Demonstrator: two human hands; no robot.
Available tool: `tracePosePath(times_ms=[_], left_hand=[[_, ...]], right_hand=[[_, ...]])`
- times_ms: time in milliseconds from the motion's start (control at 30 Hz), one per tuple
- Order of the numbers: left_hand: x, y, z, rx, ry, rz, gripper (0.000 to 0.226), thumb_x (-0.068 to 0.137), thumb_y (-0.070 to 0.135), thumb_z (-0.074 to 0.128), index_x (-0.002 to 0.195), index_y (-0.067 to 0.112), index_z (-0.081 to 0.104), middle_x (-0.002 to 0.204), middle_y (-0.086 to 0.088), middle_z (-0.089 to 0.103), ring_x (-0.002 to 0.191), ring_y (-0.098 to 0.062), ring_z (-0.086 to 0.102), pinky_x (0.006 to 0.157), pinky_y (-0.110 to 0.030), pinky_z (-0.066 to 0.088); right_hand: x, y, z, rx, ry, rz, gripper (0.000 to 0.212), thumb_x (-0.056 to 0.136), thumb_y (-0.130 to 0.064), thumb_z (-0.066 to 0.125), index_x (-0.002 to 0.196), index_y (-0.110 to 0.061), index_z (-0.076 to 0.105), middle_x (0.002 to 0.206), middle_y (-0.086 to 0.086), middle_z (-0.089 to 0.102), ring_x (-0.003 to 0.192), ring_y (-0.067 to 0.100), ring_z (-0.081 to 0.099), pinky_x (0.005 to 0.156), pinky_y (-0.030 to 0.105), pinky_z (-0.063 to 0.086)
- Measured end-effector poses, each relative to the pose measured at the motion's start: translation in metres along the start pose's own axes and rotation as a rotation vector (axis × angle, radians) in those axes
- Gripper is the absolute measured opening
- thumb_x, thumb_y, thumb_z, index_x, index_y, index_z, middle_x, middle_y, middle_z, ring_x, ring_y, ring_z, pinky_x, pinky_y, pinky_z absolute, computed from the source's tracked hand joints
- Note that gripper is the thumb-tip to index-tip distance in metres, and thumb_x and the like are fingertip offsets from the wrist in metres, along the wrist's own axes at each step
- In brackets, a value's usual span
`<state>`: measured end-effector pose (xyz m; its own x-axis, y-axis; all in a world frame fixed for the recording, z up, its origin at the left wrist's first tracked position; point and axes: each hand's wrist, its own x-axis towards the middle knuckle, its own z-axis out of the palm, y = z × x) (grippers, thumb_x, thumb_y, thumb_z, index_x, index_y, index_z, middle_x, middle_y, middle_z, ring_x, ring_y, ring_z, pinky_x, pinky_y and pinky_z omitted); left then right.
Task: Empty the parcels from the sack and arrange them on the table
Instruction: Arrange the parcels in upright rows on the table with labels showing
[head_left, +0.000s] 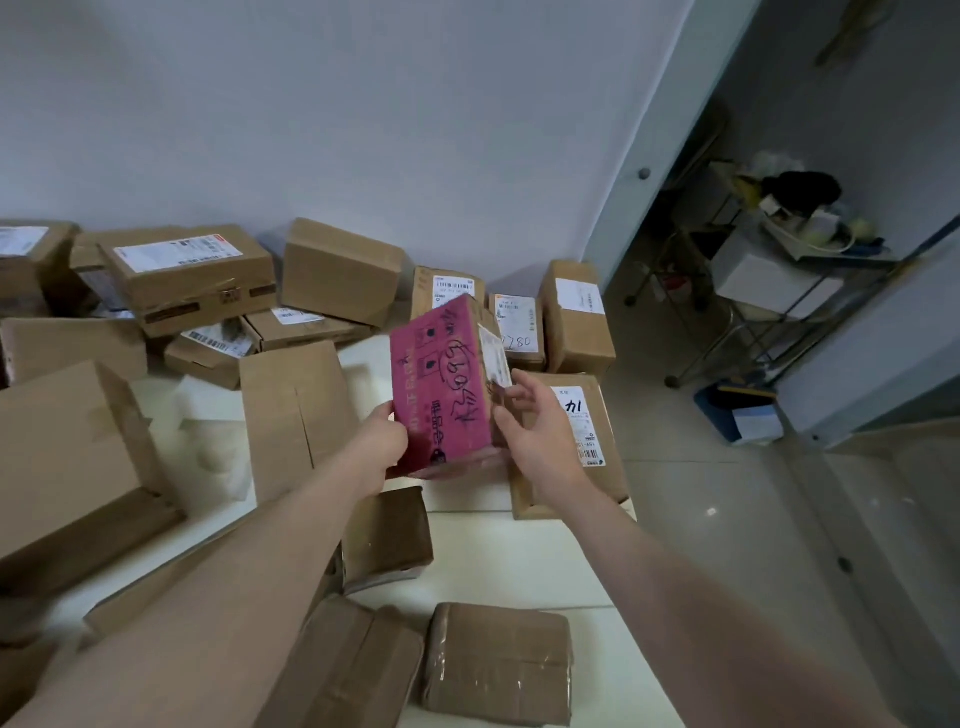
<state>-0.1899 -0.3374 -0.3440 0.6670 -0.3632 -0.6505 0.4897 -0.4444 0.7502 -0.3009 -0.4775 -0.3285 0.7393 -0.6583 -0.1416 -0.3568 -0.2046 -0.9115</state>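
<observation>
Parcels (187, 275) crowd white table (519, 561) by wall (363, 130); left hand (379, 447), right hand (540, 436) grip pink box (441, 384).

Pink cardboard box (441, 384), frame centre: black marker scrawl, perhaps "6605", unsure.
Small brown cardboard box (519, 332), just behind: handwritten "2780".
White paper label (576, 415), right of centre: "14", upside down.
Other labels: unreadable.
</observation>
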Motion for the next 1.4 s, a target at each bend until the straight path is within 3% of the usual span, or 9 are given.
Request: tracePosePath(times_ms=[133,333,533,667,800,1000,1133,1267,1400], left_hand=[[0.002,-0.007,0.011,0.058,0.005,-0.070,0.033,0.104,0.013,0.038,0.134,0.020,0.050,0.090,-0.001,0.058,0.076,-0.017,0.050,0.069,-0.029,0.045],[0.008,0.000,0.027,-0.008,-0.090,-0.110,0.074,0.086,0.078,0.031,0.117,0.019,0.061,0.113,-0.006,0.065,0.106,-0.029,0.061,0.092,-0.044,0.052],[0.009,-0.012,0.046,0.246,-0.116,0.084,0.042,0.102,0.032,0.046,0.143,0.025,0.041,0.135,0.000,0.058,0.119,-0.021,0.054,0.104,-0.038,0.043],[0.009,-0.007,0.062,0.201,-0.057,0.111,0.053,0.103,0.032,0.041,0.152,0.032,0.022,0.139,0.005,0.051,0.121,-0.023,0.054,0.096,-0.037,0.048],[0.007,-0.006,0.075,0.232,-0.086,0.147,0.051,0.103,0.014,0.042,0.151,0.024,0.027,0.139,0.005,0.049,0.120,-0.018,0.051,0.103,-0.031,0.042],[-0.004,-0.010,0.053,0.449,0.074,0.160,0.071,0.095,0.039,0.056,0.154,0.022,0.021,0.154,-0.009,0.034,0.133,-0.030,0.044,0.101,-0.035,0.041],[-0.021,-0.024,0.034,0.675,0.097,0.174,0.081,0.072,0.056,0.060,0.145,0.028,0.039,0.148,-0.008,0.043,0.129,-0.032,0.047,0.108,-0.046,0.040],[-0.050,-0.040,0.031,0.883,0.044,0.150,0.088,0.068,0.062,0.063,0.146,0.031,0.038,0.153,-0.009,0.036,0.142,-0.033,0.028,0.117,-0.055,0.020],[-0.070,-0.051,0.034,1.111,0.136,0.173,0.071,0.086,0.053,0.059,0.149,0.035,0.030,0.156,-0.011,0.026,0.147,-0.033,0.008,0.114,-0.061,-0.004]], right_hand=[[0.001,0.009,0.002,-0.009,-0.062,0.044,0.086,0.079,-0.036,0.078,0.149,-0.031,0.027,0.144,-0.006,0.042,0.131,0.011,0.042,0.108,0.038,0.042],[-0.007,0.022,0.009,-0.139,-0.137,0.075,0.054,0.088,-0.016,0.068,0.138,-0.023,0.049,0.118,-0.012,0.062,0.105,0.011,0.061,0.100,0.035,0.049],[0.001,0.035,-0.027,-0.719,0.362,0.144,0.048,0.089,-0.026,0.060,0.135,-0.026,0.047,0.142,0.004,0.043,0.127,0.029,0.035,0.101,0.041,0.034],[0.001,0.051,-0.049,-0.669,0.035,0.493,0.056,0.090,-0.025,0.055,0.143,-0.026,0.035,0.146,0.007,0.021,0.125,0.034,0.027,0.094,0.041,0.042],[-0.005,0.067,-0.058,-0.586,0.052,0.374,0.055,0.092,-0.021,0.055,0.144,-0.021,0.038,0.154,0.006,0.014,0.133,0.033,0.020,0.100,0.036,0.042],[-0.033,0.075,-0.075,-0.570,0.359,0.136,0.040,0.091,-0.016,0.058,0.131,-0.012,0.053,0.134,0.014,0.044,0.119,0.030,0.041,0.097,0.033,0.039],[-0.065,0.063,-0.078,-0.389,-0.114,0.020,0.026,0.090,-0.029,0.066,0.115,-0.025,0.063,0.105,-0.009,0.064,0.097,0.009,0.060,0.094,0.031,0.050],[-0.106,0.067,-0.059,-0.713,-0.843,0.078,0.114,0.067,-0.059,0.079,0.153,-0.037,0.008,0.156,-0.010,0.018,0.144,0.017,0.015,0.117,0.046,0.026],[-0.144,0.084,-0.033,-0.909,-0.844,-0.018,0.131,0.062,-0.042,0.086,0.152,-0.030,-0.009,0.146,-0.005,0.014,0.139,0.025,0.018,0.107,0.043,0.041]])
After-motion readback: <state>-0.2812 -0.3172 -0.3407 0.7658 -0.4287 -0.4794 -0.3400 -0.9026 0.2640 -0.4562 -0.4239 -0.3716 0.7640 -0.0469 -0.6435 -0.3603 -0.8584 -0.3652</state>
